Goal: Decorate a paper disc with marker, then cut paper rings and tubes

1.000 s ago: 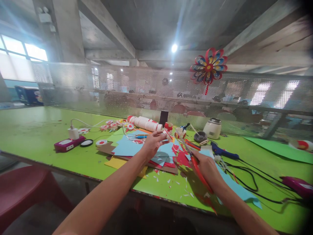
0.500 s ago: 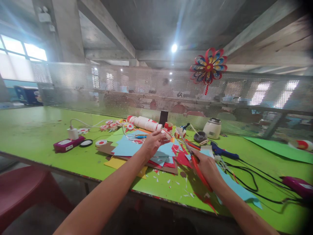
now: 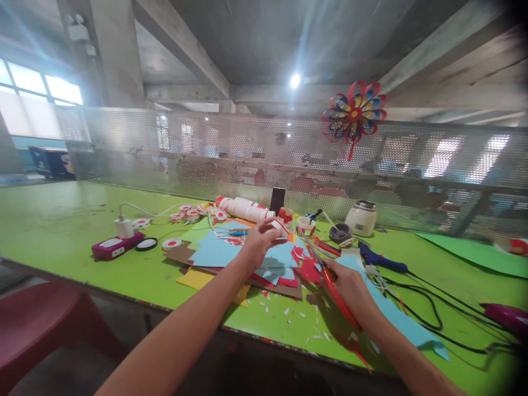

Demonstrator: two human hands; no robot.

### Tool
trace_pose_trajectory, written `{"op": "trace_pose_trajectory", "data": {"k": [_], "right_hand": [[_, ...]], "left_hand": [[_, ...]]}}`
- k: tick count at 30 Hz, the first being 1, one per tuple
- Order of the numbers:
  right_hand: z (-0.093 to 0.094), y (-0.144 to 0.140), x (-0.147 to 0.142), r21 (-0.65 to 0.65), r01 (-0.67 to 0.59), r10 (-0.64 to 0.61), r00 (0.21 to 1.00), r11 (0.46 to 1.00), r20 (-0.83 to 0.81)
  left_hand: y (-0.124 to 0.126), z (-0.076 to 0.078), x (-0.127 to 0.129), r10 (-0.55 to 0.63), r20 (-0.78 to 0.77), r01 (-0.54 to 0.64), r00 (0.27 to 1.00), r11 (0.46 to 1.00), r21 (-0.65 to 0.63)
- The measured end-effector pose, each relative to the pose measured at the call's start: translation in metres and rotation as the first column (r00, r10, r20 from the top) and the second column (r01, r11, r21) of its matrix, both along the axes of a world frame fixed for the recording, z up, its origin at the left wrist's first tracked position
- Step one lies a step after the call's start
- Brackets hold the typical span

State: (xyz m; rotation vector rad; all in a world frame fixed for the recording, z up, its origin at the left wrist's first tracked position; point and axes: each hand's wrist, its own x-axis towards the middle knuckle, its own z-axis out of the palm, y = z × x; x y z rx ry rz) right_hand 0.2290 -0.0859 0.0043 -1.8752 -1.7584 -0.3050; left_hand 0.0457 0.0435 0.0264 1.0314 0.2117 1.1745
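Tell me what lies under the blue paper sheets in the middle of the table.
Under the blue paper sheets lie red paper, a yellow sheet and brown cardboard, all on the green table. Only their edges show; the rest of each is covered.

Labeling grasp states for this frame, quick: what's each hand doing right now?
Left hand: pinched shut on a small white-and-red paper piece.
Right hand: shut on red-handled scissors.

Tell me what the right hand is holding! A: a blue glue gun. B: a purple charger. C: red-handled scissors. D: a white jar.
C: the right hand has its grip around the red-handled scissors, blades pointing away over the paper pile.
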Motion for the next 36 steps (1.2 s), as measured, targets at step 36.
{"op": "trace_pose_trajectory", "data": {"k": [36], "right_hand": [[0.005, -0.004, -0.016, -0.305, -0.074, 0.039, 0.992, 0.950, -0.119]], "left_hand": [[-0.012, 0.008, -0.002, 0.303, -0.203, -0.198, 0.931, 0.887, 0.416]]}}
